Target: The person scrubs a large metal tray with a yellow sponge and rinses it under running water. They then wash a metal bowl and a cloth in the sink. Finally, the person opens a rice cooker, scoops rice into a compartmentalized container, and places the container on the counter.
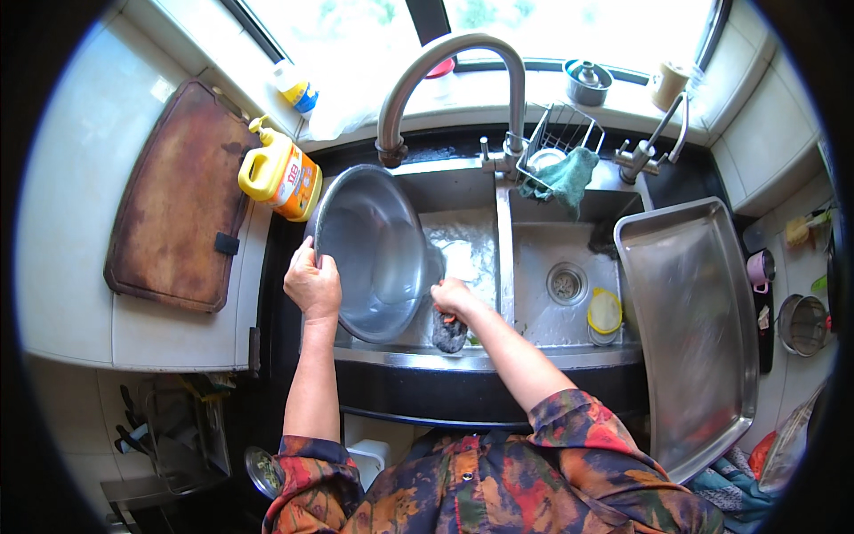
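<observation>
A large metal basin (373, 260) stands tilted in the left bowl of a steel double sink (505, 267), beneath the curved faucet (460, 43). My left hand (313, 284) grips the basin's left rim, thumb inside and fingers outside. At the basin's lower right is my right hand (455, 298), its fingers closed near the rim; whether it holds the rim or something else cannot be told. Just below that hand lies a dark, fuzzy scrubber or cloth (450, 334) with an orange-red part. Water shows on the bowl's floor.
A yellow detergent jug (283, 170) and a wooden cutting board (180, 200) are on the left. A wire rack (567, 130) with a green cloth (567, 180) hangs behind the sink. A yellow-rimmed lid (604, 311) lies in the right bowl, and a large metal tray (687, 334) leans beside it.
</observation>
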Demonstrator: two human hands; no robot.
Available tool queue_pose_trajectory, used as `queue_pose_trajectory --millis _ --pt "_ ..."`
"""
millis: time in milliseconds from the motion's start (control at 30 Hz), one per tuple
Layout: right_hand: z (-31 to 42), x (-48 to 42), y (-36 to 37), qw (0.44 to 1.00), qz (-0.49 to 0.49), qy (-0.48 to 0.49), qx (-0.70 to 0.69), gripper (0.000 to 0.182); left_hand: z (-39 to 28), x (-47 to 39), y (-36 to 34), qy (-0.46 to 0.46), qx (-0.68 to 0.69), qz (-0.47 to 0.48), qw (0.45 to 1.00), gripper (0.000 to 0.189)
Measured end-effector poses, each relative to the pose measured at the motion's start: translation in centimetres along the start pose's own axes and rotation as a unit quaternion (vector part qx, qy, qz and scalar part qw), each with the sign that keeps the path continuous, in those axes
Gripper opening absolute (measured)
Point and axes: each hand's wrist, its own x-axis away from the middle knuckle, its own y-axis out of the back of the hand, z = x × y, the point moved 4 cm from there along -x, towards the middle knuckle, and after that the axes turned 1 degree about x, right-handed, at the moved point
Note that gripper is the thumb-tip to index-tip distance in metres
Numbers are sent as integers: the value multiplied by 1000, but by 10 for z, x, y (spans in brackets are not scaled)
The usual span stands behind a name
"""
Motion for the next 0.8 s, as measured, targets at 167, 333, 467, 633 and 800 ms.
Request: queue_pose_trajectory --millis 167,333,467,633,800 --pt "33 22 59 996 -43 74 -25 31 -11 2 19 -44 -16 -3 999 14" --pt "41 19 102 987 -98 113 -58 32 -26 -3 33 -99 -39 -14 994 4" --pt "50 29 118 983 -106 130 -76 30 -31 -7 50 -116 -68 -27 991 13" --pt "47 22 144 976 -55 133 -162 25 -35 -8 54 -138 -85 -34 986 18" --pt "63 49 167 972 -34 149 -179 32 -37 -5 59 -144 -83 -38 985 17"
